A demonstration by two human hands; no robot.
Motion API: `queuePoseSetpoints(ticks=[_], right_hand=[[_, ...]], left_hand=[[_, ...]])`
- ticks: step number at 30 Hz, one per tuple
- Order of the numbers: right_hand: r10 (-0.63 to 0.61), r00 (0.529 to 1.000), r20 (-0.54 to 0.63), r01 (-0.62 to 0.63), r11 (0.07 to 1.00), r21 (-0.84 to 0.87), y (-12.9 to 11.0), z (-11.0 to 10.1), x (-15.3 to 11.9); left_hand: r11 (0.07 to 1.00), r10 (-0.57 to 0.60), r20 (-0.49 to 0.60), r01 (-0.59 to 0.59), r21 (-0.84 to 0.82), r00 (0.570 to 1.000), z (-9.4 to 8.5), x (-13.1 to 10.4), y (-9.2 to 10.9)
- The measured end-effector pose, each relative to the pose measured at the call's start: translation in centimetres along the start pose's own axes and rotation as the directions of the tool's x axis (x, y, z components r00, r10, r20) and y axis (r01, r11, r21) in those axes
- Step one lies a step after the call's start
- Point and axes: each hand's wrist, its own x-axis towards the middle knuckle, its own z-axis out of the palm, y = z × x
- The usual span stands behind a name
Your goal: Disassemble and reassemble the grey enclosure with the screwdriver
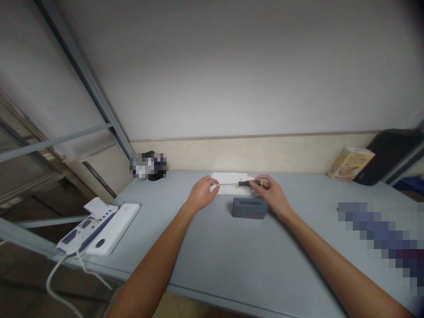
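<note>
A screwdriver [247, 183] with a black and yellow handle lies level across the view, its thin shaft pointing left. My right hand [270, 194] is closed around the handle. At the tip of the shaft, the thumb and fingertips of my left hand [201, 193] come together; whether they grip the tip or a tiny part there is too small to tell. Beneath the screwdriver is a white sheet or flat packet [225, 190]. Just in front of it, close to my right wrist, sits a dark grey box [250, 208] with a row of slots on top.
A white power strip [88, 227] with cords and a white flat device [114, 229] lie at the table's left edge. A yellow carton [350, 164] and a black case [389, 154] stand at the back right. The wall rises behind the grey table [212, 265].
</note>
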Motion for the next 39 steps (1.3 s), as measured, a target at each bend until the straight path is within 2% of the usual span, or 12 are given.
queuePoseSetpoints(ticks=[5, 10, 19, 39], right_hand=[[-0.001, 1.0, 0.002, 0.001, 1.0, 0.014, -0.12, -0.13, -0.02], [0.007, 1.0, -0.016, -0.007, 1.0, 0.001, -0.57, -0.06, -0.08], [-0.016, 1.0, -0.022, 0.015, 0.999, -0.033, 0.3, -0.39, 0.36], [-0.01, 0.999, -0.036, 0.009, 1.0, -0.027, -0.3, -0.29, 0.26]], left_hand=[[0.993, 0.02, -0.014, -0.021, -0.119, 1.0, -0.03, 0.13, -0.11], [0.985, 0.031, -0.047, -0.039, -0.168, 0.998, -0.02, 0.23, -0.2], [0.984, 0.021, -0.068, -0.032, -0.175, 0.997, 0.0, 0.26, -0.34], [0.976, 0.056, -0.016, -0.058, -0.211, 0.998, -0.12, 0.26, -0.26]])
